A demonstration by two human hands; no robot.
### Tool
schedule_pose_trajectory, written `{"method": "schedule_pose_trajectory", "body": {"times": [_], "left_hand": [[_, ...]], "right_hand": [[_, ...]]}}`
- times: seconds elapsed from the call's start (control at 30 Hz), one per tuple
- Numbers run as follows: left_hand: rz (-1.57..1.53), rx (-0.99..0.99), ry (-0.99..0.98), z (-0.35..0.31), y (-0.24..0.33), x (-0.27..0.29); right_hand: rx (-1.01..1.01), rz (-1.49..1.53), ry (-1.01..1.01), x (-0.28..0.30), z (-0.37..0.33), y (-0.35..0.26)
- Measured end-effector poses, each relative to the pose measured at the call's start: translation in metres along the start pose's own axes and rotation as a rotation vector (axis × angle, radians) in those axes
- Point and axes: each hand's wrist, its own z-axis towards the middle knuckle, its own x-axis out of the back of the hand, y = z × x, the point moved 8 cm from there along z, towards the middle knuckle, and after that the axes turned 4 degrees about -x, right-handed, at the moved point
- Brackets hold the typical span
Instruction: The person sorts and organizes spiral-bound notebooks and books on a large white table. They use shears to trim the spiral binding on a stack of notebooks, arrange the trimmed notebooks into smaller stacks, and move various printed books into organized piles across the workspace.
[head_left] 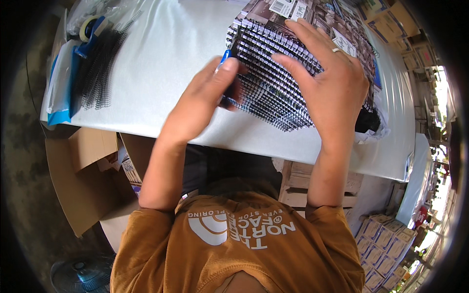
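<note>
A stack of spiral-bound notebooks [266, 51] lies on the table, its rows of black coil bindings turned toward me and its top cover printed with pictures. At the left edge of the bindings, my left hand [198, 97] is closed around a small hand tool with a blue and black handle [226, 55]. The tool's dark tip reaches up beside the coils; its exact kind is partly hidden by my fingers. My right hand [337, 85], a ring on one finger, is over the stack's right part with thumb and fingers spread. It holds nothing.
Loose black plastic coils [100, 73] lie on the pale table [146, 83], near a blue tape dispenser [93, 36] and a blue-white packet [63, 80]. An open cardboard box [73, 190] stands below left, with a fan [80, 273]. Stacked cartons [381, 244] are at lower right.
</note>
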Motion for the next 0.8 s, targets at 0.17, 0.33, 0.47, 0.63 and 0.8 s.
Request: {"method": "schedule_pose_trajectory", "body": {"times": [0.17,0.33,0.47,0.63,0.8], "left_hand": [[-1.009,0.189,-0.438,-0.004,0.000,-0.020],[0.056,0.041,0.006,0.002,-0.001,0.011],[0.341,-0.075,0.135,0.000,0.005,0.013],[-1.061,0.210,-0.453,-0.011,-0.008,-0.014],[0.082,0.085,0.000,0.000,-0.007,0.018]], "right_hand": [[0.003,0.014,0.021,-0.001,0.000,0.000],[-0.005,-0.001,-0.007,-0.002,-0.001,0.003],[-0.021,-0.027,-0.032,0.000,0.000,0.001],[-0.028,-0.029,-0.004,-0.003,-0.003,0.003],[-0.097,-0.079,-0.062,-0.004,-0.004,0.002]]}}
